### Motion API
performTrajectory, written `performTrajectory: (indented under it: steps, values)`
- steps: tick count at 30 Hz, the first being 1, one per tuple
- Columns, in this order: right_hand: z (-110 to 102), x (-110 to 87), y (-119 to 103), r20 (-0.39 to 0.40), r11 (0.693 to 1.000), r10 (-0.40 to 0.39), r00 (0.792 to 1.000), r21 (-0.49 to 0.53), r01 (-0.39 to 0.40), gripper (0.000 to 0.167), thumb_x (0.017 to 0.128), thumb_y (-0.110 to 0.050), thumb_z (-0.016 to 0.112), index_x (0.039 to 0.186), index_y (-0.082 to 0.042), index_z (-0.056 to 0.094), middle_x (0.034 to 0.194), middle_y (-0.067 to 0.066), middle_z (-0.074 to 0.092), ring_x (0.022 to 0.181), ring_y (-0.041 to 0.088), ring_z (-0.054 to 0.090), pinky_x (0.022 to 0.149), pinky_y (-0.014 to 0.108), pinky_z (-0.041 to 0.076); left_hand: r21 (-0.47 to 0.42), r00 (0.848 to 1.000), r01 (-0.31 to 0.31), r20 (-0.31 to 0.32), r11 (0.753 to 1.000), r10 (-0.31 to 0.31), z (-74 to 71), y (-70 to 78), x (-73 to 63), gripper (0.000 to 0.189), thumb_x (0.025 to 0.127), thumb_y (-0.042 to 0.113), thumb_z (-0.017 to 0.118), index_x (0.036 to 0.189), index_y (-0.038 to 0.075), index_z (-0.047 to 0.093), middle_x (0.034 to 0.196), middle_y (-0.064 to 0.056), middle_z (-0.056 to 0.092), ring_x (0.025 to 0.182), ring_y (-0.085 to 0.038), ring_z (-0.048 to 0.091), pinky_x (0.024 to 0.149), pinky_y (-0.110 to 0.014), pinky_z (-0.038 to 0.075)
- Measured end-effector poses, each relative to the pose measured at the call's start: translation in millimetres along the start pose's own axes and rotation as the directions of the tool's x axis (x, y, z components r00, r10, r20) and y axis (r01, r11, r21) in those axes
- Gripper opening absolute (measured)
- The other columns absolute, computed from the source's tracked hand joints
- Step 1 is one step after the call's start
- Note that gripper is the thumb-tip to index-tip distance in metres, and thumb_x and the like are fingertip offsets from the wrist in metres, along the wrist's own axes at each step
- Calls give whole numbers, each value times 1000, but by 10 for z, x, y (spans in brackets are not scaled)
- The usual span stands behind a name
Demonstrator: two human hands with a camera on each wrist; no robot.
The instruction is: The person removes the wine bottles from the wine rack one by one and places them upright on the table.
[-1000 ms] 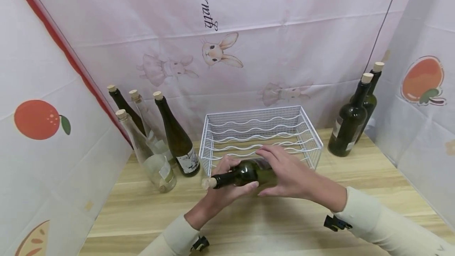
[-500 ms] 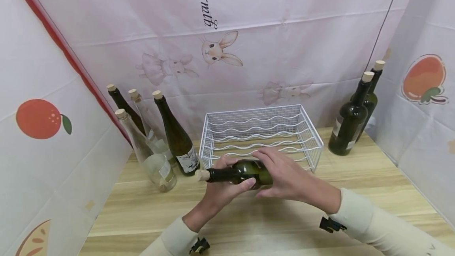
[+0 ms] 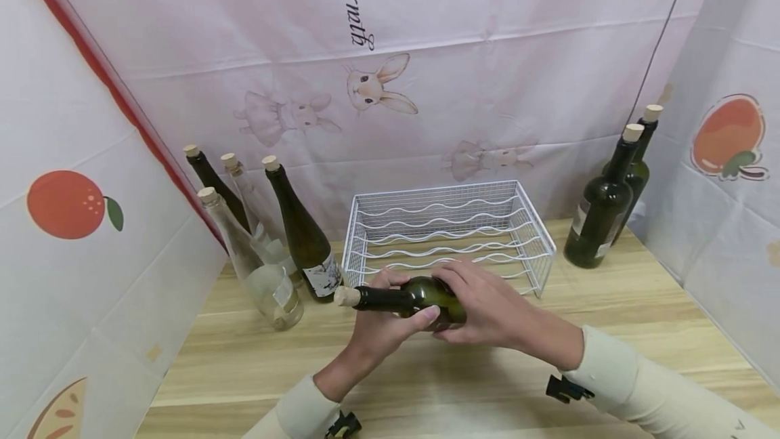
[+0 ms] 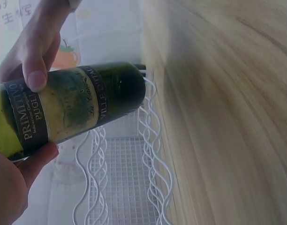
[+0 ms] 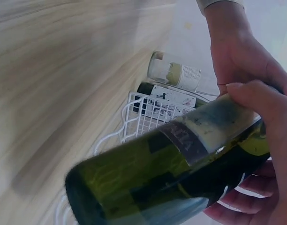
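A dark green corked wine bottle (image 3: 422, 293) lies nearly level between my two hands, in front of the wire rack in the head view. Its cork (image 3: 347, 297) points left. My left hand (image 3: 379, 334) grips it at the shoulder, thumb laid across the near side. Further toward the base, my right hand (image 3: 490, 303) wraps round the body and hides it from above. The left wrist view shows its label (image 4: 64, 105), reading "Primitivo". In the right wrist view, the bottle's base (image 5: 94, 192) sticks out past my right hand.
Behind the hands stands a white wire rack (image 3: 447, 236) with wavy crossbars. Several corked bottles stand to its left, among them a clear bottle (image 3: 262, 276) and a dark bottle (image 3: 305, 242). Two dark bottles (image 3: 600, 208) stand at the right. Printed cloth walls surround the wooden table (image 3: 256, 371).
Over the first half second the bottle's neck shifted slightly left and up, and my right hand moved a little left along with it. Since then only slight shifts show.
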State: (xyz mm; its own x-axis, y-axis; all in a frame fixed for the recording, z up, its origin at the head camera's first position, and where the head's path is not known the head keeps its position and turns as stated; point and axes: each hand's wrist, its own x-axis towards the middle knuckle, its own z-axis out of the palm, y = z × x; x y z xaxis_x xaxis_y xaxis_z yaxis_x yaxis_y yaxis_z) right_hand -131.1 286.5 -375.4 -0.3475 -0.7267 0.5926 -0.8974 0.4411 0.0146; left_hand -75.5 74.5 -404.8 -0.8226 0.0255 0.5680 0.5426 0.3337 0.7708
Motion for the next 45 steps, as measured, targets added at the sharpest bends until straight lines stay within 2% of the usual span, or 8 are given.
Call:
performTrajectory:
  steps: [7, 12, 19, 25, 30, 33, 41, 45]
  values:
    - [-5, -18, -2, -43, 994, -68, 997, -84, 64, 86, 58, -58, 90, 119, -2, 65, 114, 9, 72, 102, 23, 72, 77, 35, 65, -49, 998, 52, 27, 997, -51, 15, 24, -17, 49, 78, 16, 90, 114, 7, 58, 115, -13, 66, 98, -18, 68, 77, -29, 64]
    - [-26, -41, 12, -60, 994, -85, 995, -77, 81, 85, 55, -57, 92, 114, -2, 65, 108, 9, 71, 94, 19, 70, 72, 31, 64, -87, 992, 115, 61, 990, -110, 22, 24, -19, 52, 77, 15, 91, 117, 8, 59, 119, -11, 65, 100, -19, 70, 76, -29, 65]
    - [-82, -76, 21, -64, 994, -87, 994, -78, 82, 84, 54, -56, 92, 113, -2, 66, 105, 9, 72, 92, 19, 71, 74, 31, 64, -114, 993, 78, 101, 990, -67, 26, 5, -11, 61, 74, 12, 94, 122, 6, 57, 123, -13, 64, 104, -19, 71, 82, -30, 65]
    - [-111, -122, 14, -85, 991, -113, 990, -80, 107, 83, 54, -55, 92, 112, -1, 66, 103, 7, 70, 87, 15, 67, 69, 28, 63, -112, 986, -42, 157, 993, 59, -11, -44, -4, 65, 71, 7, 95, 125, 6, 58, 123, -14, 64, 104, -14, 69, 82, -29, 64]
    - [-174, -167, 38, -97, 994, -81, 992, -74, 74, 86, 50, -53, 93, 113, -1, 66, 103, 7, 70, 87, 16, 69, 70, 29, 64, -193, 955, -139, 234, 971, 183, -28, -53, 48, 72, 73, -1, 91, 136, -1, 55, 129, -22, 62, 105, -17, 73, 79, -32, 66]
    - [-213, -194, 65, -100, 996, -66, 993, -64, 60, 86, 49, -53, 94, 113, -1, 66, 104, 6, 70, 87, 15, 69, 72, 29, 64, -202, 941, -161, 264, 966, 212, -27, -50, 76, 74, 75, 0, 90, 140, -1, 54, 133, -22, 62, 109, -21, 74, 84, -32, 64]
    - [-289, -293, 126, -99, 999, -31, 995, -28, 29, 86, 50, -51, 95, 114, -2, 67, 106, 8, 71, 85, 15, 71, 70, 29, 64, -123, 906, -308, 264, 944, 330, 1, -41, 107, 73, 75, 3, 91, 140, 2, 58, 133, -17, 67, 110, -23, 75, 86, -30, 64]
    - [-348, -355, 161, -106, 1000, 12, 994, -10, -14, 88, 48, -49, 95, 117, -3, 66, 108, 9, 72, 87, 17, 72, 71, 33, 65, -108, 906, -329, 245, 938, 345, 9, -35, 86, 65, 77, 4, 90, 136, 4, 62, 128, -16, 68, 112, -25, 73, 86, -33, 65]
